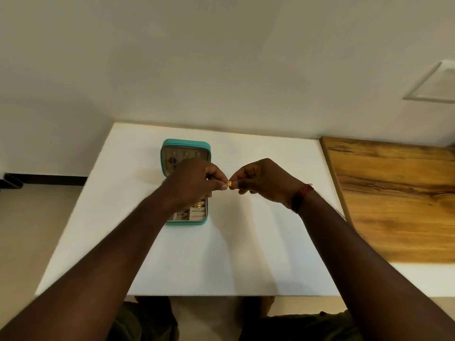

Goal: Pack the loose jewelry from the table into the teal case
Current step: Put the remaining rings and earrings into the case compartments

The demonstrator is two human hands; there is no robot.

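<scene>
Small gold jewelry piece [229, 183] at frame centre, pinched from both sides by left grip [194, 183] and right grip [266, 183] above white table [246, 254], open teal case [186, 143] just left, partly behind left grip

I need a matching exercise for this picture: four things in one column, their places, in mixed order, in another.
1. small gold jewelry piece
2. open teal rectangular case
3. dark red thread wristband
4. brown wooden board

a. beside the white table, on its right
b. pinched between left hand and right hand
c. around the right wrist
d. on the white table, partly under the left hand

Pairs: 1-b, 2-d, 3-c, 4-a
</scene>
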